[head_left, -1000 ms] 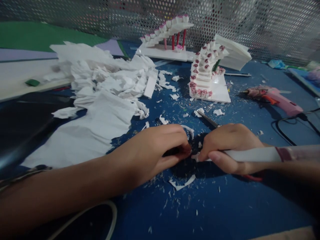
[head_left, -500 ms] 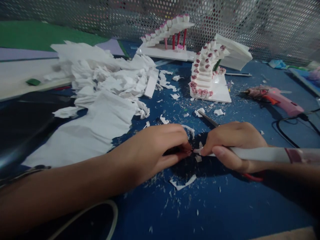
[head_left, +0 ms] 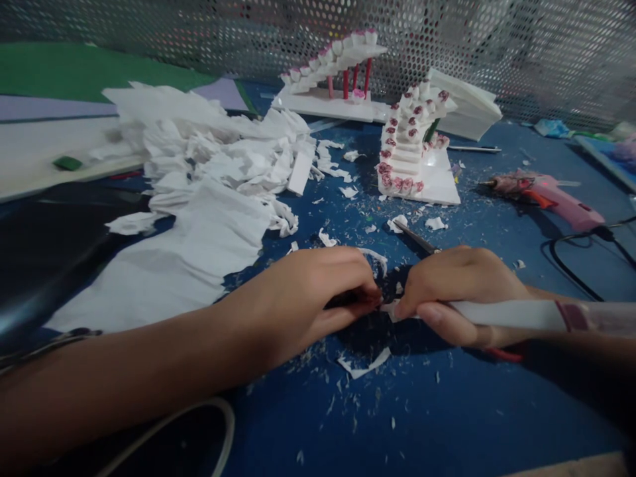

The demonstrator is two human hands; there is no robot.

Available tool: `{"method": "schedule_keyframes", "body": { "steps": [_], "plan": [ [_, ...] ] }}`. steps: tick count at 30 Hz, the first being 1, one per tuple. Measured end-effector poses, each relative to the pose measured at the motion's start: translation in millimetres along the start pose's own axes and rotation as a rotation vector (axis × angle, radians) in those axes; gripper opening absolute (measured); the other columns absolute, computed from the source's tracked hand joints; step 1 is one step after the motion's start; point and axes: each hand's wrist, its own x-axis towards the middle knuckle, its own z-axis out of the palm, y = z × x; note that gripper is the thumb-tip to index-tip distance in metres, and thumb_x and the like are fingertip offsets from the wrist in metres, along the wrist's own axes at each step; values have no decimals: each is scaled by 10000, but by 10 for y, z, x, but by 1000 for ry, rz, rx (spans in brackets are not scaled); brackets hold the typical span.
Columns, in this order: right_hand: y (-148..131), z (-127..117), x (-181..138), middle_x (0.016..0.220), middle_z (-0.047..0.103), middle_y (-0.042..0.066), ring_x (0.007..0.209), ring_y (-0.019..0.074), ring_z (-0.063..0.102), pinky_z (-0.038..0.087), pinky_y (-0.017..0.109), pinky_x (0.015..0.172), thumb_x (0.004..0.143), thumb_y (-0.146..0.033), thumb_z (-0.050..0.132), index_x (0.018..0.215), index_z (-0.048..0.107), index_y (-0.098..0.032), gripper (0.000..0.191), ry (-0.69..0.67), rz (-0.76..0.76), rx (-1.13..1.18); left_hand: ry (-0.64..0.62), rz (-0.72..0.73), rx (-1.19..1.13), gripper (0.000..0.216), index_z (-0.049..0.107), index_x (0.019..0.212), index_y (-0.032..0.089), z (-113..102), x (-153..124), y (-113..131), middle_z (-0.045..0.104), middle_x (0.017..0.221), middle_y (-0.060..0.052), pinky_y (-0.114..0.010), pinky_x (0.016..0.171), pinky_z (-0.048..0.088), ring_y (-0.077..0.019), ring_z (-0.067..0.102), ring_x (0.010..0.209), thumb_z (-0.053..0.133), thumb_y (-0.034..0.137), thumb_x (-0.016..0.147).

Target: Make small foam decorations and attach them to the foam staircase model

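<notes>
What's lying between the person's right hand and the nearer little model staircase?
In the head view, a pointed grey blade and white paper scraps lie between the right hand and staircase.

From between the left hand point(head_left: 330, 281) and right hand point(head_left: 460, 281), five o'clock offers passage across the blue tabletop point(head_left: 472, 417). Blocking: nearer staircase model point(head_left: 405, 154) at twelve, pointed blade point(head_left: 416, 238) at one, pink glue gun point(head_left: 566, 202) at two, pen-shaped tool point(head_left: 517, 315) at three, crumpled paper point(head_left: 213, 152) at ten.

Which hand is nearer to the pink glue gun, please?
Right: the right hand is below-left of the pink glue gun in the picture; the left hand is farther left.
</notes>
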Motion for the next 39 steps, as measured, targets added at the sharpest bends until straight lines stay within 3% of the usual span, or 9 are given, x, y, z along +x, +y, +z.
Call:
{"method": "schedule_keyframes", "body": {
  "steps": [5, 9, 14, 19, 26, 31, 35, 39],
  "plan": [
    [-9, 2, -2, 639, 610, 28, 607, 83, 566, 431, 196, 583, 889, -201, 366, 715, 573, -153, 275, 59, 24, -35, -1, 4, 10, 61, 604, 852, 162, 6, -6, -11, 617, 840, -9, -190, 650, 425, -115, 585, 773, 558, 163, 813],
    [11, 11, -14, 671, 619, 27, 636, 87, 574, 438, 201, 599, 884, -206, 391, 732, 576, -159, 244, 9, 16, -33, -4, -7, 3, 43, 596, 834, 158, 8, -17, -15, 617, 838, -6, -185, 645, 416, -111, 583, 771, 562, 159, 807],
    [16, 8, -25, 632, 610, 15, 588, 78, 558, 422, 197, 561, 894, -204, 361, 705, 564, -172, 279, 94, 51, -75, -38, -15, -22, 62, 596, 847, 180, 2, -25, -20, 610, 846, 11, -180, 664, 405, -102, 566, 789, 550, 159, 813],
    [25, 5, -26, 674, 620, 17, 633, 76, 575, 435, 191, 603, 904, -233, 375, 754, 572, -160, 258, 2, 51, -53, -41, -2, -15, 77, 589, 831, 178, -4, -10, -19, 609, 838, 8, -194, 668, 401, -110, 551, 784, 514, 162, 827],
    [7, 9, -18, 648, 624, 19, 606, 87, 581, 442, 199, 577, 888, -216, 376, 705, 562, -172, 265, 50, 61, 4, -38, 19, -35, 108, 588, 845, 183, -3, -14, -20, 612, 856, -11, -202, 669, 411, -127, 556, 802, 485, 155, 835],
    [2, 15, -11, 612, 609, 12, 553, 78, 556, 413, 200, 533, 884, -192, 357, 681, 564, -167, 291, 99, 89, -97, -31, 25, -57, 152, 590, 858, 192, -7, -33, 4, 618, 889, -9, -193, 683, 419, -119, 567, 809, 453, 130, 843],
    [15, 29, -4, 611, 602, 8, 556, 68, 544, 408, 186, 536, 885, -213, 369, 694, 574, -156, 287, 61, 41, -29, -35, 18, -61, 159, 584, 891, 189, 4, -48, 16, 613, 895, -15, -194, 689, 417, -124, 565, 809, 441, 128, 855],
    [16, 29, 0, 593, 591, 7, 535, 66, 530, 399, 190, 527, 887, -201, 345, 684, 575, -157, 310, 96, 98, -75, -17, 33, -52, 150, 573, 895, 187, 13, -58, 11, 612, 882, -8, -194, 714, 413, -118, 564, 815, 439, 130, 860]
  ]
}}
